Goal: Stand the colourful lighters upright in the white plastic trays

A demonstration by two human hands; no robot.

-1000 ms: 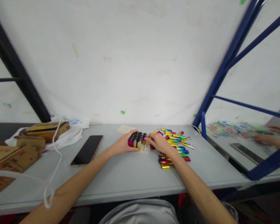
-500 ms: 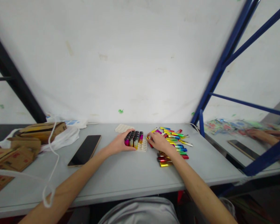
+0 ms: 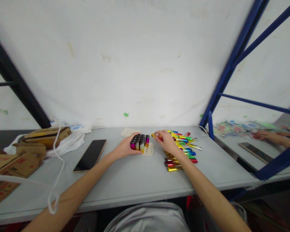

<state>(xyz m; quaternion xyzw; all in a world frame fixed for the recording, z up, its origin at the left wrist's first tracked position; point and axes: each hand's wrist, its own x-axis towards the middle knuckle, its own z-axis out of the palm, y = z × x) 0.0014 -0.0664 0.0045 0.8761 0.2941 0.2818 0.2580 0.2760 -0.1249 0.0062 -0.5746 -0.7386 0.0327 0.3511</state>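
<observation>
Brace the black-topped lighters (image 3: 140, 140) upright in the pocketed tray (image 3: 149, 149) on the tabletop (image 3: 132, 180), left hand (image 3: 124, 148) clamped round them. Turn the gold lighter (image 3: 153, 135), pinched in the right hand (image 3: 168, 141) beside the tray, upright before lowering.

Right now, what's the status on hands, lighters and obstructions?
Left hand around upright lighters in pale tray; right hand holding gold lighter beside loose pile. Phone off to the left, apart from tray.

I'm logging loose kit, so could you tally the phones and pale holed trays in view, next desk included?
Phones: 2
Pale holed trays: 2
Total: 4
</observation>
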